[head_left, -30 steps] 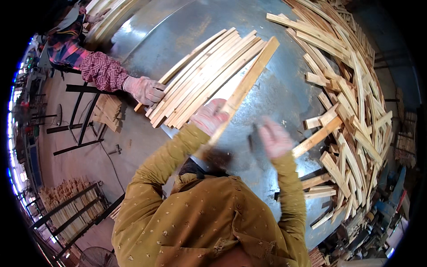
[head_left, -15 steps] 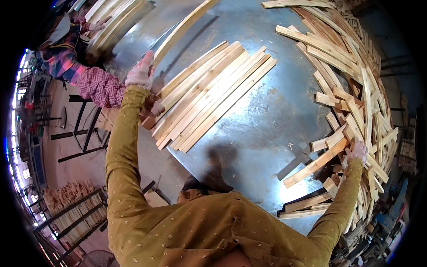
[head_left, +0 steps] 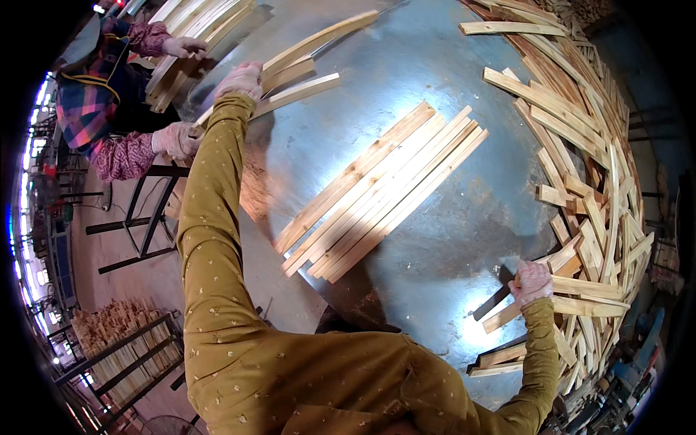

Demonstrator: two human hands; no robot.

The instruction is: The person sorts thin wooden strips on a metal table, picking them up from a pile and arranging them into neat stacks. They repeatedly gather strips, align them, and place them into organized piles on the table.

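Note:
My left hand [head_left: 239, 81], in a pale glove, is closed over the near ends of a few wooden strips [head_left: 299, 94] that fan out at the far left of the metal table. My right hand [head_left: 531, 281], gloved too, closes around the ends of wooden strips at the edge of the heap; two strips [head_left: 589, 287] stick out to its right. Its fingertips are partly hidden. Between my hands a row of wooden strips [head_left: 380, 190] lies side by side, slanting up to the right.
A large jumbled heap of wooden strips [head_left: 580, 130] curves along the right side. Across the metal table [head_left: 435, 65], a co-worker's gloved hand [head_left: 177, 139] is close to my left hand, the other [head_left: 185, 48] on another stack. A rack of wood [head_left: 123, 348] stands lower left.
My left hand went from outstretched to closed on strips, which now lie apart from the middle row. My right hand came inward from the heap with strips. The co-worker's near hand drew back.

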